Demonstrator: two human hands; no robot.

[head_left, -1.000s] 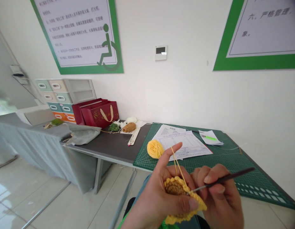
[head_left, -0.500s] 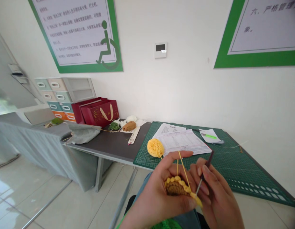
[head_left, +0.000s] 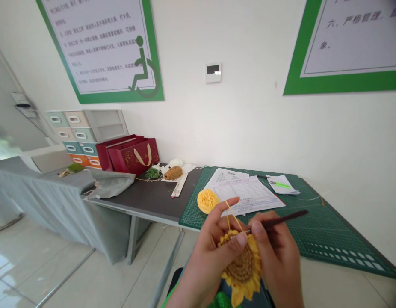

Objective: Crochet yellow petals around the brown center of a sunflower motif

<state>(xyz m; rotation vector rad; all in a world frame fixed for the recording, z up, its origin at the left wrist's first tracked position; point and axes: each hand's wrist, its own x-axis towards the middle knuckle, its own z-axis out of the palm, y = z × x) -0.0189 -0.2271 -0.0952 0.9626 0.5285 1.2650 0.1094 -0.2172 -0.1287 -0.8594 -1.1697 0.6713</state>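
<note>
My left hand pinches a crocheted sunflower between thumb and fingers, its round brown centre ringed by yellow petals. A strand of yellow yarn loops over the raised left index finger and runs down to the flower's top edge. In my right hand is a crochet hook with a dark handle, held pinched; its thin metal shaft reaches the flower's top edge beside the left thumb. Just beyond the left fingers, a yellow yarn ball sits on the green cutting mat.
Printed papers and a note pad with a green pen lie on the mat. Further left are brown yarn, green yarn, a grey cloth bag, red gift bags and a drawer unit.
The crocheted flower has turned so its face and petals show. My right hand has moved left and up, and the hook has swung from steep to nearly level at the flower's edge.
</note>
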